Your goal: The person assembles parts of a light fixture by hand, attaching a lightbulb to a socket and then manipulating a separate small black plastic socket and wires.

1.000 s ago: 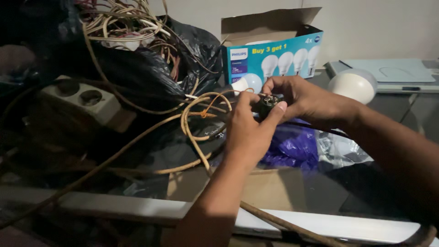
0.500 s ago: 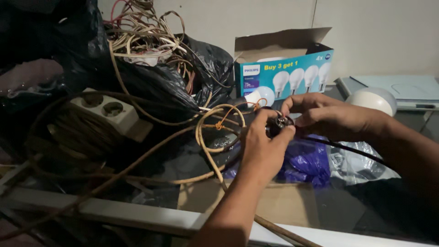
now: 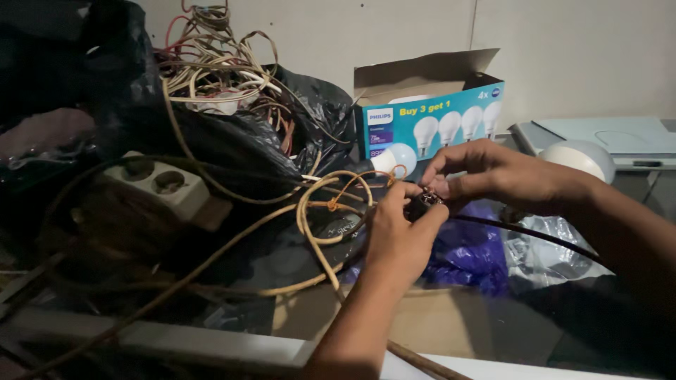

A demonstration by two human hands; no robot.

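- Dim workbench against a pale wall (image 3: 577, 56), clutter piled deep on its left half.
- Far left, a black plastic bag (image 3: 232, 141) heaps up with a tangle of old wires (image 3: 211, 63) on top; since half a second ago my view has drifted a touch right and lower, so the pile sits nearer the frame edge.
- Just below it, a white double socket block (image 3: 158, 184) lies tilted on the junk, same place on the pile as before.
- A tan cable (image 3: 310, 211) loops across the middle, tied with an orange twist, running down toward the near edge of the bench.
- My left hand (image 3: 398, 232) comes up from below, fingers clamped round a small dark fitting (image 3: 421, 204); grip unchanged from the earlier frame.
- My right hand (image 3: 486, 176) meets it from the right, fingertips pinching the top of that same fitting, a black cord (image 3: 535, 236) trailing off under my wrist.
- Behind the hands, an open blue bulb carton (image 3: 429, 119) stands close; little room there.
- Under them, purple plastic (image 3: 472, 257) and clear wrapping.
- Far right, a white dome (image 3: 581, 158) and a pale flat lid (image 3: 612, 137); the bench is less crowded on this side.
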